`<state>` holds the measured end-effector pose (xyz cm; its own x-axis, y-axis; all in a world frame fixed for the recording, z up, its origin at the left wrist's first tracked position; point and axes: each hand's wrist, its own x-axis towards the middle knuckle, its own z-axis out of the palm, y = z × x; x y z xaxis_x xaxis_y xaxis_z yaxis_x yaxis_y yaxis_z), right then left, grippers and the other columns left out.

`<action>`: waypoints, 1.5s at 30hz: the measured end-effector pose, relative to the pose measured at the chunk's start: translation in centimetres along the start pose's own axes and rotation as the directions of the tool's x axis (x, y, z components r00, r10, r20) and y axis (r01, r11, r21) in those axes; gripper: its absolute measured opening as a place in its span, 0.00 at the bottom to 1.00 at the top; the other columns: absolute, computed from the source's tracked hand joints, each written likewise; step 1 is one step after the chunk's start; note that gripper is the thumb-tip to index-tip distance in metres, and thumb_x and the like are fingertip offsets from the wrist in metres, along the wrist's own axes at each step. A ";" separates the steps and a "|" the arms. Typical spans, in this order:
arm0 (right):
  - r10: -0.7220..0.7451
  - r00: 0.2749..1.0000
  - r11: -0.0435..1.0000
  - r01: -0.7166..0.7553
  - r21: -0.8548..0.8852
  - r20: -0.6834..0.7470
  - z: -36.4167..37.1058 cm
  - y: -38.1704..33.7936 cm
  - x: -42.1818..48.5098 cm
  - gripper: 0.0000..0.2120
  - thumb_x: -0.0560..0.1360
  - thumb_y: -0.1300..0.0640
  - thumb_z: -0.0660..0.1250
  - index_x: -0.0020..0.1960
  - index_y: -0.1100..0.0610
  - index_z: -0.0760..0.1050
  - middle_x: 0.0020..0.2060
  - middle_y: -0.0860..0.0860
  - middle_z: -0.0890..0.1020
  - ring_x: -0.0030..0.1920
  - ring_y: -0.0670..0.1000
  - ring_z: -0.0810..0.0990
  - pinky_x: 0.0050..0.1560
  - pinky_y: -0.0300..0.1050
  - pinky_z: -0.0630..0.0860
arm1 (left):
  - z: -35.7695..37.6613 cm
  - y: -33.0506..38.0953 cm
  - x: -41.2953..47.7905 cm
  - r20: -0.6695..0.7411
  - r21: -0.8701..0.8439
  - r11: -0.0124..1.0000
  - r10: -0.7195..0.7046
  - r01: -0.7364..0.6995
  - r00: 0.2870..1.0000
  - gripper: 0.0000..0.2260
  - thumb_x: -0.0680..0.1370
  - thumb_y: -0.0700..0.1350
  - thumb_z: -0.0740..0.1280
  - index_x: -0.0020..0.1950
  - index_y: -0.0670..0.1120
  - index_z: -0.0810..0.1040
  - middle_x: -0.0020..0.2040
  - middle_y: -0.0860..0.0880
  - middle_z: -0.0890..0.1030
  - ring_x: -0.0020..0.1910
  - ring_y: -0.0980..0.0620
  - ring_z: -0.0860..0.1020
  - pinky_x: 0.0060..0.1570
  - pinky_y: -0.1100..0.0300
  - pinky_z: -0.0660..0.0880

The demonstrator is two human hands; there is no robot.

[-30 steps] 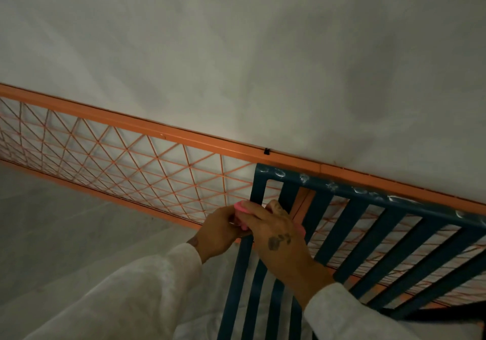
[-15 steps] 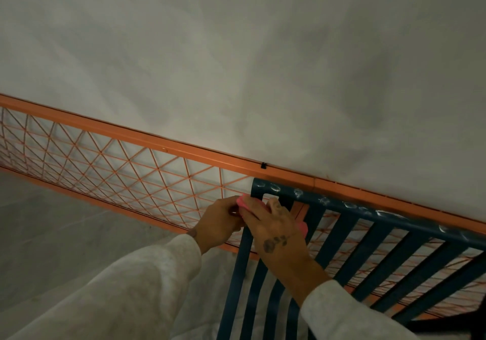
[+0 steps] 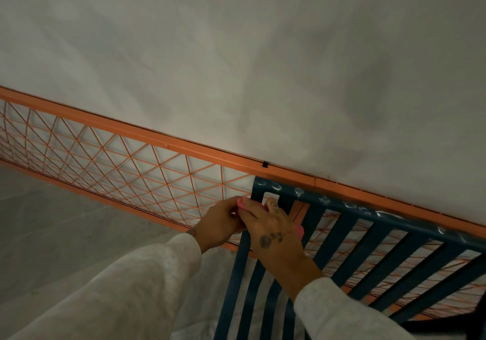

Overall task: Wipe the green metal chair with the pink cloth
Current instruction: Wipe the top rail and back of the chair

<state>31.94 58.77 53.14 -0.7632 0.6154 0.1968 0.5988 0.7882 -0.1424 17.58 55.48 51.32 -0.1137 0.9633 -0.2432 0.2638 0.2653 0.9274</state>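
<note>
The green metal chair (image 3: 349, 205) fills the lower right, its slatted back seen from above, with whitish smears along the top rail. A pink cloth (image 3: 240, 203) is wrapped around the leftmost slat just below the top corner. My left hand (image 3: 221, 221) grips the cloth from the left side. My right hand (image 3: 271, 228) presses over it from the right, a pink edge showing past my palm. Most of the cloth is hidden under my fingers.
An orange metal lattice fence (image 3: 131, 160) runs diagonally behind the chair, against a pale wall (image 3: 263, 63). A small black clip (image 3: 265, 164) sits on the fence's top rail. Grey floor (image 3: 52, 221) lies at the lower left.
Both hands have slid the cloth up the leftmost slat, from partway down to just under the top corner of the chair back.
</note>
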 end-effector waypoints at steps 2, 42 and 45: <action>0.020 0.998 0.986 -0.030 0.166 0.061 -0.5 0.6 0.3 0.25 0.70 0.67 0.74 0.66 0.56 0.79 0.65 0.52 0.80 0.62 0.58 0.79 0.65 0.48 0.74 | -0.2 0.4 -0.2 0.004 0.003 1.000 0.020 -0.020 1.000 0.14 0.77 0.35 0.67 0.57 0.52 0.77 0.52 0.54 0.81 0.52 0.58 0.80 0.54 0.63 0.77; 0.226 0.974 0.958 -0.228 0.177 0.026 -5.7 3.4 1.6 0.15 0.74 0.70 0.65 0.53 0.53 0.83 0.50 0.50 0.83 0.49 0.53 0.81 0.62 0.48 0.76 | -2.5 6.6 3.0 0.000 0.121 0.987 0.105 -0.104 0.994 0.16 0.70 0.34 0.75 0.54 0.48 0.83 0.44 0.51 0.85 0.43 0.56 0.84 0.40 0.66 0.79; 0.225 0.972 0.956 -0.234 0.178 0.064 -5.5 1.5 3.1 0.16 0.75 0.67 0.65 0.57 0.51 0.79 0.55 0.49 0.81 0.56 0.54 0.77 0.64 0.52 0.75 | -2.4 6.6 2.9 -0.020 0.162 0.981 0.114 -0.109 0.993 0.16 0.71 0.30 0.72 0.56 0.44 0.82 0.46 0.47 0.85 0.45 0.51 0.84 0.42 0.64 0.81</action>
<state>31.83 61.82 58.89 -0.6226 0.7766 0.0967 0.7073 0.6112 -0.3552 16.65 59.90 57.39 -0.1023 0.9862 -0.1305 0.4259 0.1619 0.8902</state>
